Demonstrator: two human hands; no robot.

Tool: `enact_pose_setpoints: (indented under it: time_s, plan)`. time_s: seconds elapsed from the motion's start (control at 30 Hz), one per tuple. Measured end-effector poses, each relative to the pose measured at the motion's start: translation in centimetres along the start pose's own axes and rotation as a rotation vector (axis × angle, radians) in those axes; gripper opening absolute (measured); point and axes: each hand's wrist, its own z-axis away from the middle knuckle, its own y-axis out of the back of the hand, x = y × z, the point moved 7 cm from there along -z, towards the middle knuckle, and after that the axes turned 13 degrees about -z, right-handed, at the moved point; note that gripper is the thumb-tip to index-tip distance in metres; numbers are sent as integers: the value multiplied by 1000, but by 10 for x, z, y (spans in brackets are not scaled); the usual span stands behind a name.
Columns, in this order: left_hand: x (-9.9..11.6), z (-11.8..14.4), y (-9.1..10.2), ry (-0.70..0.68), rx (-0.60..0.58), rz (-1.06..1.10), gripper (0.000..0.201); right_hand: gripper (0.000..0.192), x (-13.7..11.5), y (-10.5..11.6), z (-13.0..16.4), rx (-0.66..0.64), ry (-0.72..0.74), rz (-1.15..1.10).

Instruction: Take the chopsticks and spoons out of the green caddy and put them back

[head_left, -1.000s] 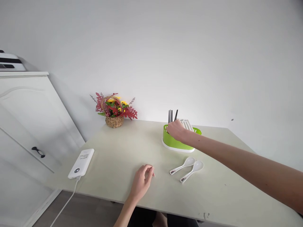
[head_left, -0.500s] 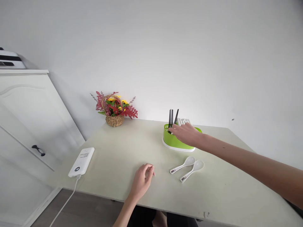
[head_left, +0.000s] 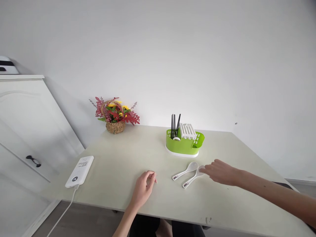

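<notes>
Two white ceramic spoons lie side by side on the pale table (head_left: pixel 138 148): one spoon (head_left: pixel 185 170) to the left, the other spoon (head_left: pixel 192 178) to its right. My right hand (head_left: pixel 220 171) rests low over the table with its fingertips touching the bowl of the right spoon; it grips nothing. Behind them stands a green cutlery holder (head_left: pixel 184 144) with black chopsticks (head_left: pixel 174 125) upright in it and a white slotted insert (head_left: pixel 188 130). My left hand (head_left: pixel 143 188) rests on the table near the front edge, fingers loosely curled, holding nothing.
A white power bank (head_left: pixel 79 171) with a cable lies at the table's left front. A wicker basket of red and yellow flowers (head_left: pixel 115 114) stands at the back left against the wall. A white cabinet (head_left: pixel 27 131) flanks the table's left side.
My right hand has left the green cutlery holder and come back toward me, down to the right spoon. The left hand has stayed put. The view has shifted slightly.
</notes>
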Motion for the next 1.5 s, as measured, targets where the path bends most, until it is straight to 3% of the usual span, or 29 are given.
enact_pose_setpoints:
  time_s: [0.1, 0.23, 0.33, 0.57, 0.7, 0.83, 1.0, 1.17, 1.5]
  plan:
    - [1, -1, 1, 6, 2, -9, 36, 42, -3, -23, 6, 22, -29, 18]
    - [2, -3, 1, 14, -9, -12, 39, 34, -19, -33, 0, 21, -28, 23]
    - [3, -3, 1, 6, -6, -22, 38, 26, -25, -29, -5, 34, -53, 21]
    - [1, -4, 0, 3, -13, -25, 39, 27, -11, -28, -3, 44, -133, 24]
    - [0, -4, 0, 19, -19, -13, 37, 22, -22, -33, 0, 32, -119, 25]
    - [1, -4, 0, 14, -23, -18, 37, 30, -36, -31, 1, 35, -116, 27]
    - [1, -4, 0, 9, -17, -25, 38, 43, -21, -29, 4, 38, -208, 21]
    - [1, -3, 1, 8, -2, -25, 37, 23, -8, -31, 9, -1, -240, -24]
    - [3, -2, 1, 0, -8, -14, 36, 13, -30, -12, 10, 11, -124, -133]
